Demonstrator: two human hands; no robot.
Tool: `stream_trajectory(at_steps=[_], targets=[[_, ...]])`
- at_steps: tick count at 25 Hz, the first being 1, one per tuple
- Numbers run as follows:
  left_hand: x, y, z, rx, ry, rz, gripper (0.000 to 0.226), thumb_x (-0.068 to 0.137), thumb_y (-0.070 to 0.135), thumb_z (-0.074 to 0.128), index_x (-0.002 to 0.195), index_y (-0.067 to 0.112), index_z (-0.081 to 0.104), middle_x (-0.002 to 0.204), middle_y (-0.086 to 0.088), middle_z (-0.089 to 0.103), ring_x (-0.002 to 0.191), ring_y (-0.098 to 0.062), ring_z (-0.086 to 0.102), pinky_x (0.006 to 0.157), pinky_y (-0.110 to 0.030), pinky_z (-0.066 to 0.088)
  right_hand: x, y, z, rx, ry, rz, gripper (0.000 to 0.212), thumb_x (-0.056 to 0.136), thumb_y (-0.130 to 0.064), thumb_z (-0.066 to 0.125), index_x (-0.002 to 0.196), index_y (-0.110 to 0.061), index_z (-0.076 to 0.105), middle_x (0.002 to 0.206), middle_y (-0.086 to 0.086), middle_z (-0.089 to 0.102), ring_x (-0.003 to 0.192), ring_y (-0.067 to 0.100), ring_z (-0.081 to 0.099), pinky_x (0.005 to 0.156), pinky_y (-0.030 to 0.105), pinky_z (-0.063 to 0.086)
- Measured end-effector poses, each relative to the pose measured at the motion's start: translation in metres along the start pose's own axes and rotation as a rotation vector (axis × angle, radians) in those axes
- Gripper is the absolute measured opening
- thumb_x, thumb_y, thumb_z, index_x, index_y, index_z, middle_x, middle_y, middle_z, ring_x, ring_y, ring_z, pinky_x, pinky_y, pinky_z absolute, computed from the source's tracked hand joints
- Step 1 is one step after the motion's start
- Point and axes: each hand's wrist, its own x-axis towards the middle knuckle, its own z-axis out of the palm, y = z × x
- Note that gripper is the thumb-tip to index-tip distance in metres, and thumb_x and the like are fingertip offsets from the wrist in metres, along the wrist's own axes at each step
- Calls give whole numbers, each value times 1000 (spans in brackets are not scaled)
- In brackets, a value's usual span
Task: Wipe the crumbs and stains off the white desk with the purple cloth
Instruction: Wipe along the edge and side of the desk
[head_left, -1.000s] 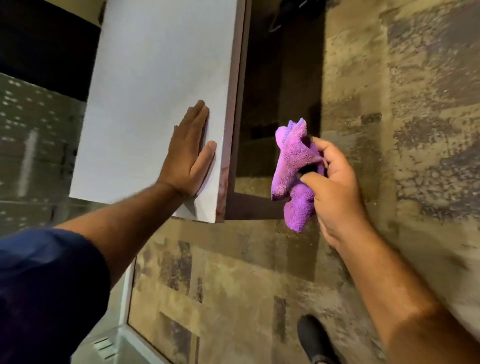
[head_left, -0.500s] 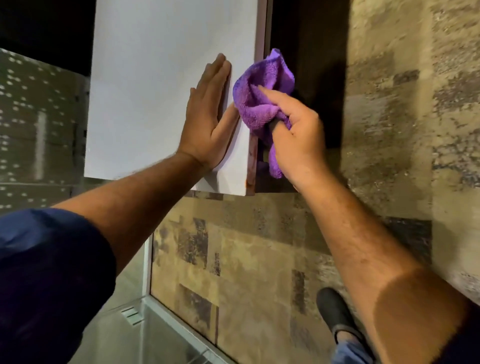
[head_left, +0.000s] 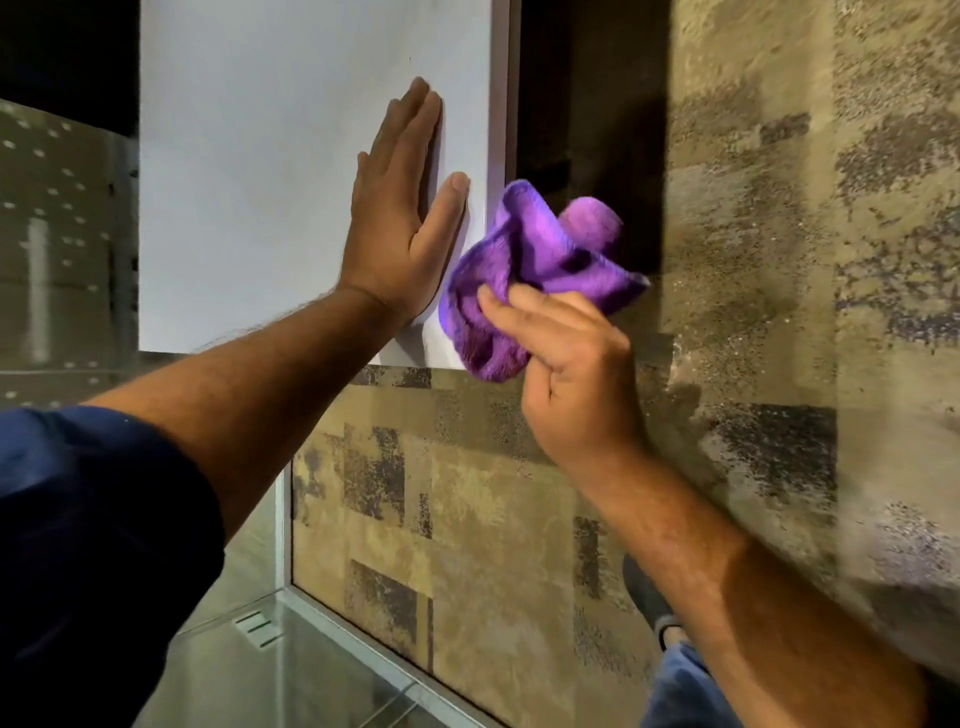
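Observation:
The white desk (head_left: 260, 171) fills the upper left of the head view, its near right corner just above my wrists. My left hand (head_left: 400, 218) lies flat on it, palm down, fingers together and thumb apart, holding nothing. My right hand (head_left: 566, 374) is closed on the bunched purple cloth (head_left: 524, 275), which presses against the desk's right edge near that corner, beside my left thumb. Part of the cloth hangs off past the edge. I make out no crumbs or stains on the bare surface.
Patchy brown and grey carpet (head_left: 467, 519) lies below and to the right of the desk. A dark gap (head_left: 587, 104) runs along the desk's right side. A glass panel with a metal frame (head_left: 285, 597) stands at lower left. My dark shoe (head_left: 644, 592) shows near my right forearm.
My right hand has brought the cloth from the air beside the desk to its right edge, then slid it down toward the near corner. My left hand stays flat on the desk.

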Motion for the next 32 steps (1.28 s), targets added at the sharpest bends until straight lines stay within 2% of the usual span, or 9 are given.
stream_trajectory(at_steps=[5, 7, 9, 13, 16, 20, 27, 30, 32], targets=[[-3, 8, -5, 71, 13, -39, 68, 110, 50, 36, 169, 17, 29, 179, -4, 25, 166, -21, 22, 134, -54, 25, -46, -16, -3, -35, -19, 1, 49, 90, 7, 46, 123, -6, 79, 116, 14, 81, 90, 32, 71, 83, 40, 60], [-8, 12, -4, 95, 34, -65, 69, 110, 53, 35, 169, 18, 31, 178, -2, 27, 166, -19, 24, 135, -46, 26, -59, -14, -6, -31, -48, 18, 49, 87, 4, 46, 119, -7, 81, 119, 13, 80, 95, 30, 74, 90, 36, 60], [-17, 16, -1, 63, 35, -115, 69, 110, 53, 33, 170, 19, 29, 179, -2, 24, 167, -18, 20, 135, -49, 22, -67, -10, -15, 19, -57, 73, 51, 82, 6, 47, 114, -8, 83, 121, 12, 80, 105, 25, 76, 101, 32, 58], [-28, 13, 5, -76, 18, -150, 66, 110, 50, 39, 170, 21, 29, 180, 0, 21, 168, -18, 16, 135, -56, 18, -48, -1, -30, 206, 170, 435, 59, 79, 20, 50, 120, -11, 80, 122, 1, 79, 119, 14, 73, 109, 39, 56], [-28, 10, 3, -138, 70, -166, 65, 109, 47, 46, 167, 19, 36, 178, -3, 29, 166, -19, 23, 134, -55, 24, 8, 1, -16, 293, 278, 445, 60, 78, 16, 46, 125, -4, 77, 128, 9, 77, 128, 21, 70, 115, 45, 52], [-28, 10, 7, -235, 94, -166, 62, 108, 43, 56, 163, 17, 45, 174, -5, 36, 164, -20, 29, 132, -57, 27, 57, -16, 19, 187, 145, 277, 58, 82, 16, 48, 130, -3, 74, 139, 14, 72, 135, 25, 64, 119, 40, 47], [-28, 10, 5, -208, 94, -192, 61, 107, 50, 51, 163, 26, 44, 175, 4, 34, 164, -15, 28, 132, -56, 28, -19, -27, -4, 44, 20, 174, 64, 70, 17, 48, 121, -7, 80, 125, 3, 76, 120, 8, 67, 114, 12, 42], [-29, 12, 4, -193, 118, -195, 61, 106, 49, 52, 162, 26, 46, 174, 4, 37, 163, -14, 30, 132, -55, 29, -36, -30, -23, 99, -71, 229, 54, 70, 10, 51, 105, -12, 86, 113, -3, 81, 109, 2, 72, 105, 16, 52], [-28, 13, 3, -198, 123, -204, 62, 105, 52, 54, 162, 28, 47, 174, 6, 38, 163, -13, 31, 132, -54, 30, -38, -39, -38, 214, -165, 398, 49, 70, 7, 53, 93, -18, 88, 98, -5, 84, 98, 2, 75, 94, 21, 58]])
